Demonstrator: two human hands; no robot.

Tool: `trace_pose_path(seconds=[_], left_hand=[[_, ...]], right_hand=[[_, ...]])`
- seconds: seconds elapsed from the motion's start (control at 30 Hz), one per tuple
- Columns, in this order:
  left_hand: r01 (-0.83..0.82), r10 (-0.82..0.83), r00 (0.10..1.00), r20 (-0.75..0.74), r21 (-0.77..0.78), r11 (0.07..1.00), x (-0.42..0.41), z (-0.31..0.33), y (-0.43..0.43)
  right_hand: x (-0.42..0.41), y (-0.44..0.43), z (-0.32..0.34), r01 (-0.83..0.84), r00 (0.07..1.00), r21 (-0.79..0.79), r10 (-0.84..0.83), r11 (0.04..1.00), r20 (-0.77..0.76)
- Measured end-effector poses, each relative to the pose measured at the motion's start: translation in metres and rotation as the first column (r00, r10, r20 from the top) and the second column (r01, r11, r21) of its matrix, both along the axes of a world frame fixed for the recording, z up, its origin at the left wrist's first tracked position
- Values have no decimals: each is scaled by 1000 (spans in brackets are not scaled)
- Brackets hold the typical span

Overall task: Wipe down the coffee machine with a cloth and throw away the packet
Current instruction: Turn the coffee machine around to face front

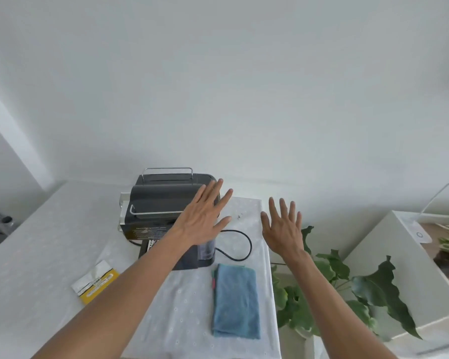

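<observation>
A dark grey coffee machine [161, 206] stands at the back of the table on a white cloth. My left hand [205, 216] hovers flat over its right side, fingers spread, holding nothing. My right hand [283, 226] is raised open above the table's right edge, also empty. A folded blue cloth [236, 301] lies on the table in front of the machine, to its right. A torn silver and yellow packet [96, 281] lies to the left, near my left forearm.
The machine's black power cord [244, 244] loops on the white tablecloth [187, 320] to its right. Dark crumbs [238, 216] lie behind the cord. A green leafy plant [347, 288] and a white cabinet [399, 268] stand right of the table.
</observation>
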State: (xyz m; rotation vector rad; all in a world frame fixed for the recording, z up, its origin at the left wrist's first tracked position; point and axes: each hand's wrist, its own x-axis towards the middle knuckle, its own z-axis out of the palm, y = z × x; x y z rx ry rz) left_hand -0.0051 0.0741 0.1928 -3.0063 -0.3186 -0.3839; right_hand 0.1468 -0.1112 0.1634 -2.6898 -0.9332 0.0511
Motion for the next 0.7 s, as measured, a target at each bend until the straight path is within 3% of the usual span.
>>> trace_pose_path(seconds=[0.2, 0.37, 0.47, 0.6, 0.7], left_hand=[[-97, 94, 993, -73, -45, 994, -3, 27, 79], [-165, 147, 966, -212, -73, 984, -15, 25, 162], [-116, 81, 952, -295, -103, 988, -12, 23, 207], [51, -87, 902, -423, -95, 994, -6, 20, 239], [163, -190, 907, -375, -104, 981, -2, 20, 248]], right_hand=[[-30, 59, 41, 91, 996, 90, -91, 992, -6], [-108, 121, 34, 232, 965, 231, -194, 945, -177], [-160, 155, 28, 349, 929, 289, -289, 891, -231], [-196, 197, 25, 437, 889, 225, -380, 871, -256], [-213, 222, 19, 507, 845, 294, -400, 811, -354]])
